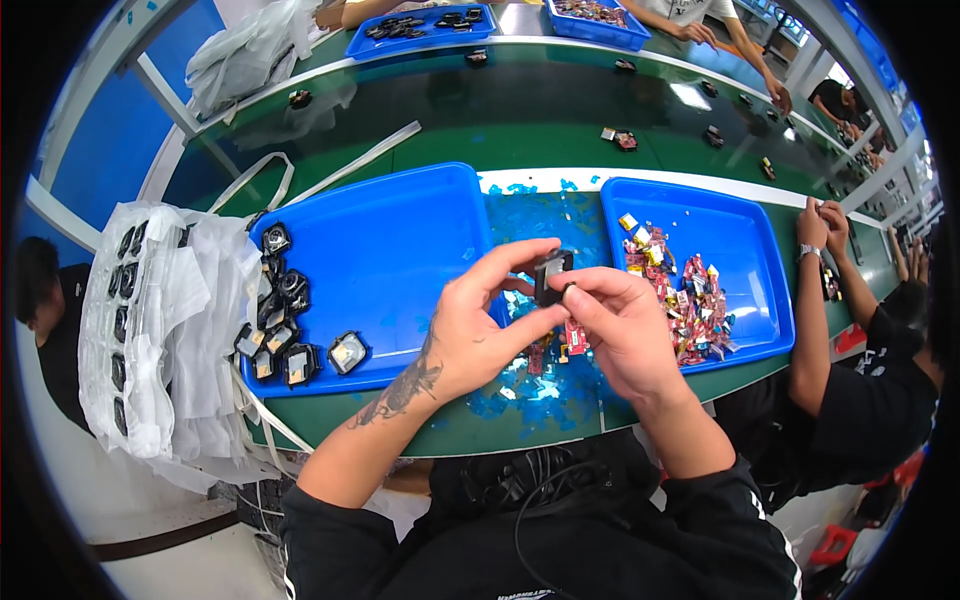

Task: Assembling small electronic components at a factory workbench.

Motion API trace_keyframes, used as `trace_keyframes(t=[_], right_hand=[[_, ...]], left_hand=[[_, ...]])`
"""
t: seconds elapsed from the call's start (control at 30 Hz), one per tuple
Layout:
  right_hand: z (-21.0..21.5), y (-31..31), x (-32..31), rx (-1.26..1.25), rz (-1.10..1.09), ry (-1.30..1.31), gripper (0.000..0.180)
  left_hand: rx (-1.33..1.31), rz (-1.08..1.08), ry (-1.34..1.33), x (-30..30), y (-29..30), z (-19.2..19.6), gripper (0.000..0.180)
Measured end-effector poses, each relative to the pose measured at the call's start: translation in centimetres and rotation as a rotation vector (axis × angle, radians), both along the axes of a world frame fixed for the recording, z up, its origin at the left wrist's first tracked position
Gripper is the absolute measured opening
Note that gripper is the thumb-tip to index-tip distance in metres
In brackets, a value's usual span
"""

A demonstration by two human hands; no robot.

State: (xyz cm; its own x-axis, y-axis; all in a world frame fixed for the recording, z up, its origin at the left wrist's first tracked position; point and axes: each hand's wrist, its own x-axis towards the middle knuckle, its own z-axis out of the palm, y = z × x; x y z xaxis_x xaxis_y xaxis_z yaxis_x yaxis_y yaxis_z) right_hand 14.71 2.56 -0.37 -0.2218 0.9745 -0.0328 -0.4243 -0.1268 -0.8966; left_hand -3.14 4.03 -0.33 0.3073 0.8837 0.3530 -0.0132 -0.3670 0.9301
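Note:
My left hand (pixel 475 325) is closed around a small black plastic housing (pixel 552 280), raised over the bench between two blue trays. From the other side my right hand (pixel 632 335) pinches at the housing's lower edge, thumb and fingertips pressed together. Just below those fingertips shows a small red part (pixel 576 338); I cannot tell whether it hangs from them or lies on the bench. Several black housings (pixel 298 362) with pale faces are gathered along the left side of the left tray (pixel 420 250). Small red, yellow and silver parts (pixel 695 315) heap up in the right tray (pixel 775 290).
Blue film scraps (pixel 530 405) litter the green bench under my hands. Plastic-wrapped stacked trays (pixel 165 330) stand at the left. Beyond a white rail, a dark green conveyor (pixel 480 100) carries scattered assemblies. Co-workers sit at right and across; more blue trays (pixel 420 30) stand at the back.

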Motion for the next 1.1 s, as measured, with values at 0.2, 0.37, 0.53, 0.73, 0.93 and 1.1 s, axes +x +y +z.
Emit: trace_keyframes(t=[0.2, 0.37, 0.53, 0.73, 0.93, 1.1], right_hand=[[1.0, -0.2, 0.6, 0.273, -0.178, -0.357, 0.019], [2.4, -0.6, 0.6, 0.450, -0.111, -0.707, 0.019], [2.5, -0.5, -0.5, 0.299, -0.275, -0.617, 0.013], [2.9, 0.0, 0.1, 0.405, -0.211, -0.774, 0.009], [2.9, 0.2, 0.0, 0.437, -0.225, -0.779, 0.009], [3.3, 0.3, 0.2, 0.419, -0.195, -0.819, 0.008]], left_hand=[[-0.293, 0.036, -0.344, 0.2, 0.4, -0.9, 0.033], [-0.566, -0.085, -0.389, 0.8, 0.4, -1.1, 0.033], [-0.464, -0.184, -0.447, 0.9, -0.1, -1.3, 0.036], [-0.391, -0.177, -0.326, 0.9, -0.4, -1.4, 0.041], [-0.342, -0.144, -0.303, 1.1, -0.5, -1.7, 0.041], [-0.348, -0.156, -0.303, 1.1, -0.6, -2.0, 0.041]])
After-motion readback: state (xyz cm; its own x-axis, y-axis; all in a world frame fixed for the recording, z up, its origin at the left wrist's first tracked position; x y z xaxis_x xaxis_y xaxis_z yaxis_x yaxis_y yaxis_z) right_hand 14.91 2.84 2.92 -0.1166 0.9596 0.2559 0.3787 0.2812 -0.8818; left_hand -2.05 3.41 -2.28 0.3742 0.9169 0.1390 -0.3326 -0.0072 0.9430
